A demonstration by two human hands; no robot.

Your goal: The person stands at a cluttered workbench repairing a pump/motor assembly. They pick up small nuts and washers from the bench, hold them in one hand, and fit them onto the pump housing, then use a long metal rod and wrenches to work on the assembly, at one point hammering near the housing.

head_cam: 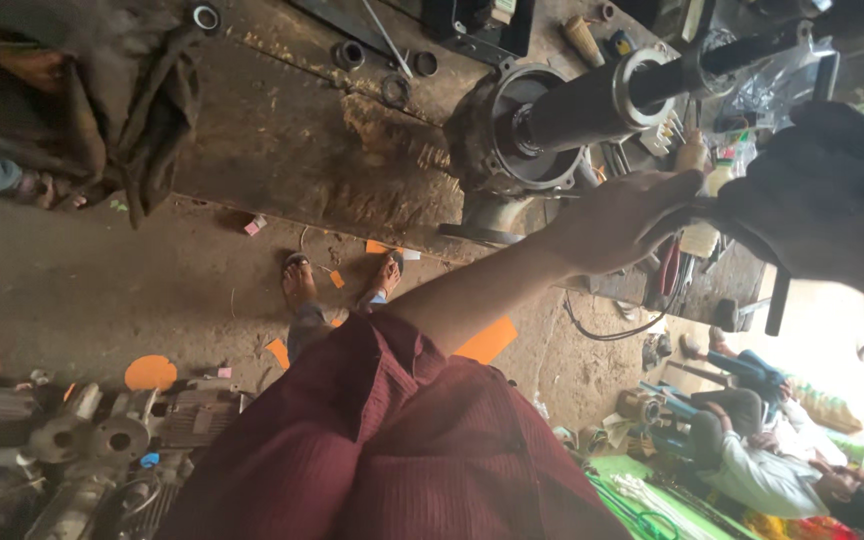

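1. Left hand (pixel 624 215) reached to workbench (pixel 282 140); fingers extended, grip state not discernible.
2. Right hand (pixel 832 190) dark, blurred; clenched or released not discernible.
3. Steel shaft (pixel 592 105) seated in round housing (pixel 512 130) on rusty bench.
4. Dirt floor (pixel 102 290), orange scraps (pixel 150 372), motor parts (pixel 82 440) lower left.

A bare hand (pixel 632 215) is stretched out just below a dark steel shaft (pixel 592 105) seated in a round motor housing (pixel 512 140) on a worn workbench (pixel 292 140). A black blurred mass (pixel 822 190) is seen at right; which hand it is cannot be told.
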